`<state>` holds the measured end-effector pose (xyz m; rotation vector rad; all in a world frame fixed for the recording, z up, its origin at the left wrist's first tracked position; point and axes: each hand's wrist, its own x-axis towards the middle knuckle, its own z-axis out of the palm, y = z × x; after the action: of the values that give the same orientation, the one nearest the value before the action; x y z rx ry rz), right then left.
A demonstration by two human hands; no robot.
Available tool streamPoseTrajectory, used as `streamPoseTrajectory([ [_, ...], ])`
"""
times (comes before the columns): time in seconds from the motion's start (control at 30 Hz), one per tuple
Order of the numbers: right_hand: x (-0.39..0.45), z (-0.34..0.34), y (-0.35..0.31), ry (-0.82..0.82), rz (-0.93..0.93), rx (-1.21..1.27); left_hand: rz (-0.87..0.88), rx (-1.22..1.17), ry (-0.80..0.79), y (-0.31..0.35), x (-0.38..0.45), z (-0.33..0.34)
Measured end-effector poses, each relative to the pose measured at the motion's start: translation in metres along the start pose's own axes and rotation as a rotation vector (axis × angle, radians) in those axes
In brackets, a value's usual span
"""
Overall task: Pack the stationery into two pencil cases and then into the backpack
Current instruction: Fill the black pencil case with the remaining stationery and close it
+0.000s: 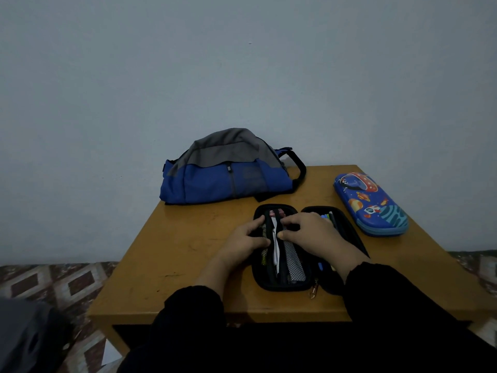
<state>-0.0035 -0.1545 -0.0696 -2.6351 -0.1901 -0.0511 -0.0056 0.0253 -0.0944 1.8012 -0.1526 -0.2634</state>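
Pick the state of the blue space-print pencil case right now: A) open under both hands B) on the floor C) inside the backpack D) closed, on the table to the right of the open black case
D: the blue space-print pencil case lies shut on the table, right of the open black pencil case that both hands work in; the backpack sits behind.

No words, brands or numbers could be read anywhere in the dim scene. The blue pencil case (370, 203) at the far right of the table (172, 251) carried only cartoon space pictures, and a small patch on the backpack (228, 170) was too dark to make out.
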Motion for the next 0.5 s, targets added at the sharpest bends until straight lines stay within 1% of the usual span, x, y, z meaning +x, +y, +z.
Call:
streamPoseTrajectory([
  [0.17, -0.007, -0.004, 0.006, 0.03, -0.039, 0.096, 0.02, 0.012, 0.057, -0.001, 0.001, 0.003],
  [0.37, -0.01, 0.004, 0.01, -0.093, 0.016, 0.095, 0.042, 0.084, 0.042, 0.0, 0.0, 0.003],
  [0.5, -0.015, 0.001, 0.005, -0.066, 0.003, 0.091, 0.057, 0.121, 0.034, -0.002, 0.001, 0.002],
])
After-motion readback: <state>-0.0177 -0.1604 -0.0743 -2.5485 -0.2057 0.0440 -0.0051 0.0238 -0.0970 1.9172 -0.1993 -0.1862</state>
